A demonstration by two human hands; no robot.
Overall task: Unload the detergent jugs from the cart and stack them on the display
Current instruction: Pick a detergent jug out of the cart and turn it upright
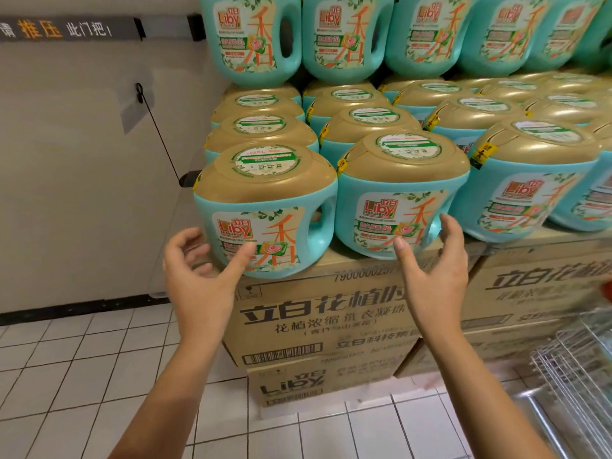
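Observation:
A teal detergent jug with a gold lid [265, 207] stands at the front left corner of the display, on a cardboard box [318, 313]. A second jug [397, 193] stands to its right. My left hand [202, 263] is open, its thumb touching the label of the left jug and its fingers curled near the jug's left side. My right hand [433, 260] is open in front of the second jug, holding nothing. Several more jugs fill the rows behind, and another tier [344, 38] is stacked on top.
A wire cart [576, 366] stands at the lower right, beside the stacked cartons. A grey door or wall panel with a black cord [159, 134] is to the left. White floor tiles [82, 376] lie below.

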